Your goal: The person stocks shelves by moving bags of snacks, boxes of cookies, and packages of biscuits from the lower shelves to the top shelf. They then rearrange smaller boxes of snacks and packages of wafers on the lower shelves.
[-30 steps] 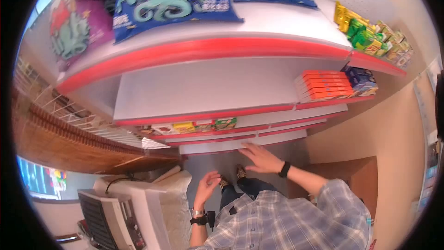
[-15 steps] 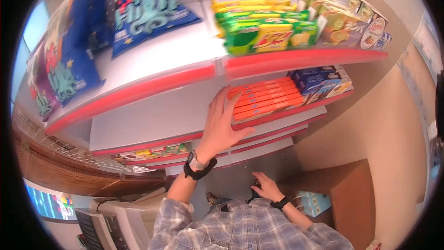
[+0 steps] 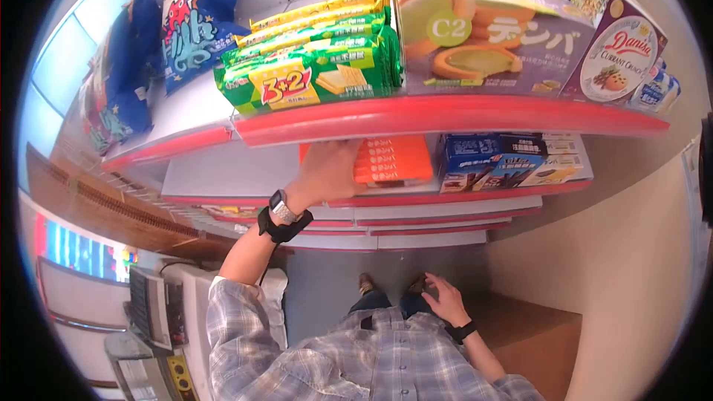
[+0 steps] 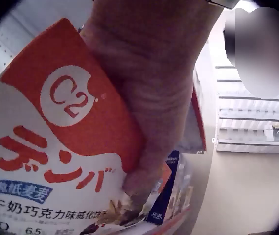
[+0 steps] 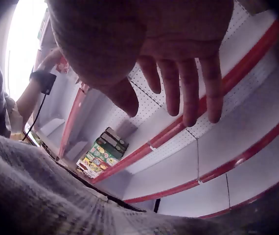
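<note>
My left hand point(image 3: 327, 171) reaches under the upper shelf's red edge and grips an orange-and-white wafer box point(image 4: 90, 117) from above. In the left wrist view the box's printed front fills the left side, and the thumb point(image 4: 142, 181) lies along its edge; the other fingers are hidden behind it. More orange boxes point(image 3: 394, 160) stand in a row just right of that hand on the same shelf. Low in front of my body, the right hand point(image 3: 447, 302) hangs with its fingers loosely extended, holding nothing; the right wrist view shows them spread apart.
Blue boxes point(image 3: 490, 163) stand right of the orange ones. Above, behind a red shelf edge point(image 3: 445, 117), are green biscuit packs point(image 3: 327, 74), purple C2 boxes point(image 3: 512, 59), a Danisa box point(image 3: 620, 48) and blue snack bags point(image 3: 189, 37). A brown carton point(image 3: 535, 341) sits low at the right.
The left hand rose from low in front to the orange boxes, then moved in over them and took hold. The right hand lowered toward the body. The view swung right along the shelves.
</note>
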Demonstrator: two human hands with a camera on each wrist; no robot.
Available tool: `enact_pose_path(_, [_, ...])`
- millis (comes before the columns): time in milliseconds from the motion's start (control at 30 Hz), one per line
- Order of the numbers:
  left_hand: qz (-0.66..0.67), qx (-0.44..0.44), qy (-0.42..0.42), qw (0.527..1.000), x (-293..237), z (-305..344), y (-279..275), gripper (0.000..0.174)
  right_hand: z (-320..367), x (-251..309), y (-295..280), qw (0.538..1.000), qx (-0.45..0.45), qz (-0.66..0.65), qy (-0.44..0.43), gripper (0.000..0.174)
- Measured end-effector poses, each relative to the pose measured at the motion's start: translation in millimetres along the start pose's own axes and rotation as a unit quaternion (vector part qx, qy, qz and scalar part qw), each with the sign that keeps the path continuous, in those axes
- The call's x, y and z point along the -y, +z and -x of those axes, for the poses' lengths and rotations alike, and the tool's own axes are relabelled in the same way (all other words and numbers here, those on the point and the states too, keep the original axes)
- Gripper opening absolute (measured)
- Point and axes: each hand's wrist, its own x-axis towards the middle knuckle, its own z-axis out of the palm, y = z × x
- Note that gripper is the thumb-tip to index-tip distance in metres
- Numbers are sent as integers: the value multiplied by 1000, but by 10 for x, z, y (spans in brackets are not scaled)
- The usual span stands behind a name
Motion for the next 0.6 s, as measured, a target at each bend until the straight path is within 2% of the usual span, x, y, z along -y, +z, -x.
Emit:
enact_pose_path(100, [-36, -4, -53, 998, -104, 242, -340, 92, 1, -48, 72, 1000, 10, -16, -9, 56])
enact_pose_path(167, [-34, -59, -90, 994, -294, 426, -641, 93, -32, -45, 122, 1000, 9, -10, -15, 57])
enact_pose_path(200, [-36, -55, -94, 993, -395, 526, -766, 93, -44, -17, 138, 1000, 17, -18, -7, 56])
enact_pose_path(267, [93, 19, -107, 990, -566, 736, -917, 92, -64, 12, 151, 999, 33, -17, -5, 54])
enact_pose_path(333, [181, 56, -67, 980, -540, 1028, -588, 101, -61, -51, 191, 999, 46, -16, -4, 53])
enact_pose_path(367, [213, 124, -95, 965, -604, 1108, -415, 98, -62, -152, 237, 999, 48, 13, -1, 51])
enact_pose_path(400, [228, 125, -66, 963, -663, 1166, -187, 96, -58, -216, 267, 998, 50, 42, 2, 48])
enact_pose_path(467, [247, 239, -104, 933, -646, 1263, 419, 98, -69, -187, 262, 998, 32, 53, 18, 46])
enact_pose_path(500, [267, 241, -99, 928, -598, 1311, 768, 99, -52, -165, 250, 997, 13, 68, 32, 44])
enact_pose_path(567, [252, 230, -86, 936, -461, 1361, 1469, 101, 3, -125, 204, 998, 33, 37, 46, 43])
enact_pose_path(600, [238, 196, -103, 946, -427, 1301, 1698, 99, 41, -79, 188, 999, 15, 15, 49, 43])
